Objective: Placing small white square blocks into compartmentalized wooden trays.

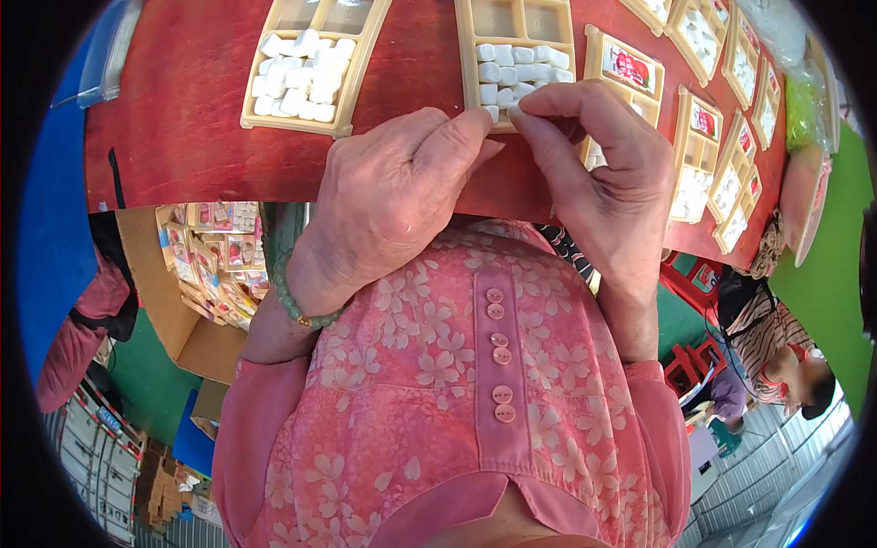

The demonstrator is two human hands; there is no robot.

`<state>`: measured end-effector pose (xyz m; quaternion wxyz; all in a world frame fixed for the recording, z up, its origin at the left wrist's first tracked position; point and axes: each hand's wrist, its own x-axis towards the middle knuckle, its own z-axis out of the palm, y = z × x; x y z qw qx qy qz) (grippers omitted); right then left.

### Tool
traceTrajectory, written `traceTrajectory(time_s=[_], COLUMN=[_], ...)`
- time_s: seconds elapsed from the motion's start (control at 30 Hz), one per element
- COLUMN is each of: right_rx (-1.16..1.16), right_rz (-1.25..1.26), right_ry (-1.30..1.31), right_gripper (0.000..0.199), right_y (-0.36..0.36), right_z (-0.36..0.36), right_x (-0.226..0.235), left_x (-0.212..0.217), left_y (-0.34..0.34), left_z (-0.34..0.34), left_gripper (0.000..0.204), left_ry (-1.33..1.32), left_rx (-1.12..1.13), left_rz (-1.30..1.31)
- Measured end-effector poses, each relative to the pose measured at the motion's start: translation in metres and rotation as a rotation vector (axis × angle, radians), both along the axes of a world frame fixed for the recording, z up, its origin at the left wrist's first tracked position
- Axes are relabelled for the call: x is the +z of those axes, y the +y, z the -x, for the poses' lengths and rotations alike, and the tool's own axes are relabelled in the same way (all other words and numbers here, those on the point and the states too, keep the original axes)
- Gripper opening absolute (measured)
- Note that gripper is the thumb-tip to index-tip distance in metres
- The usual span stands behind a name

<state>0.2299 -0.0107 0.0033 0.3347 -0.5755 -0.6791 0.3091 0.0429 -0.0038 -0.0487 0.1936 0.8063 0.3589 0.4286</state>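
In front of me stands a cream plastic tray (467,55) with compartments. Its near compartment holds rows of small white marshmallow-like pieces (504,55); the farther compartments that show hold none. My right hand (607,164) is closed, with thumb and forefinger pinching one white piece (514,110) at the tray's near edge. My left hand (393,187) is curled, its fingertips at the near left corner of the same tray; what they grip, if anything, is hidden. To the left lies a second cream tray (247,110), its near compartment filled with loosely heaped white pieces (301,73).
More filled trays (692,178), some with red printed cards, line the right side of the red table (183,110). Below its left edge is a cardboard box (164,283) of packed trays. Clear plastic bags (102,55) lie at the far left. Another person (786,365) sits at lower right.
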Motion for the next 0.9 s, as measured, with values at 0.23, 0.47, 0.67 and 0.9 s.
traceTrajectory(time_s=[0.23, 0.47, 0.67, 0.9], right_rx=[0.054, 0.092, 0.007, 0.284], right_rz=[-0.028, -0.151, -0.099, -0.022], right_ry=[-0.194, -0.337, -0.295, -0.677], right_gripper=[0.009, 0.008, 0.016, 0.113], right_y=[0.001, 0.000, -0.006, -0.017], right_z=[0.002, 0.000, -0.001, 0.002], right_x=[-0.004, -0.005, 0.012, -0.010], left_x=[0.003, -0.002, 0.001, 0.007], left_y=[-0.001, -0.002, 0.001, 0.002], left_z=[0.001, -0.002, 0.001, 0.002], left_gripper=[0.030, 0.027, 0.026, 0.020], left_ry=[0.075, 0.069, 0.044, -0.011], left_rx=[0.020, 0.035, 0.033, 0.067], left_rz=[0.052, 0.022, 0.086, 0.077])
